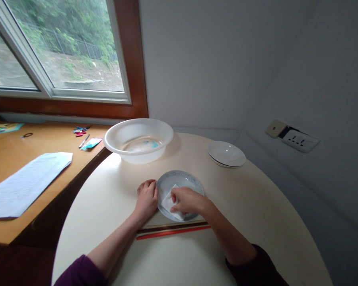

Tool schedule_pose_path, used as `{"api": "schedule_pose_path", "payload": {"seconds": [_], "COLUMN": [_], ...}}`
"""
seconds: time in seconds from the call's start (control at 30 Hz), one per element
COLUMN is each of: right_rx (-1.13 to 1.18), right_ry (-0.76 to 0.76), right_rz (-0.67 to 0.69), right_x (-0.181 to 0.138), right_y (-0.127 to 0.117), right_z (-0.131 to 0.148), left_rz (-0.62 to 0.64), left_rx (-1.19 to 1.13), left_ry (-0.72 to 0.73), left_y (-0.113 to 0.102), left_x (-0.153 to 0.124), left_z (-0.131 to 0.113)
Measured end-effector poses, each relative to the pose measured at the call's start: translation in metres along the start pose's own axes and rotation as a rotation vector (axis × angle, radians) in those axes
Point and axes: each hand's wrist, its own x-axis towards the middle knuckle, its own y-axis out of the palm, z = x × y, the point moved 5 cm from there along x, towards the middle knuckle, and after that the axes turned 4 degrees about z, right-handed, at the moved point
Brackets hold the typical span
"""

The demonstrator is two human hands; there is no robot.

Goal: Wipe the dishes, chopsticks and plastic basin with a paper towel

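Observation:
A round grey plate [179,179] lies on the pale table in front of me. At its left rim is my left hand [148,195], fingers bent and steadying the edge; the fingertips are partly hidden. Inside the plate a folded white tissue or cloth [168,203] is pressed against the surface. My right hand [186,200] is closed on it, fingers curled, covering part of the plate's right side. Just below the plate, a red chopstick [173,232] and dark sticks [164,227] lie crosswise, between my two forearms.
A large translucent white basin [139,155] stands at the table's back left. Two stacked white plates [226,154] sit at the back right. On the wooden desk [44,143] to the left are papers [30,184], a pen [84,141] and small packets [92,143]. A wall socket [300,140] is at right.

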Motion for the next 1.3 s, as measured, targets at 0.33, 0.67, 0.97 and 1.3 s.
{"api": "schedule_pose_path", "payload": {"seconds": [0.33, 0.67, 0.97, 1.3], "right_rx": [-0.221, 0.008, -0.18, -0.395], "right_ry": [-0.211, -0.212, 0.241, -0.028], "right_rz": [-0.13, 0.096, -0.103, 0.096], "right_x": [-0.016, 0.007, -0.006, -0.039], "right_y": [-0.006, 0.017, 0.003, 0.012], "right_z": [0.037, 0.016, -0.006, 0.041], "left_rz": [-0.045, -0.019, -0.043, -0.059], "left_rx": [-0.022, -0.009, -0.009, -0.027], "left_ry": [0.038, 0.04, 0.008, -0.009], "left_y": [0.0, -0.003, -0.003, -0.003], "left_x": [-0.001, 0.001, -0.001, -0.001], "left_z": [0.003, 0.001, 0.0, 0.001]}}
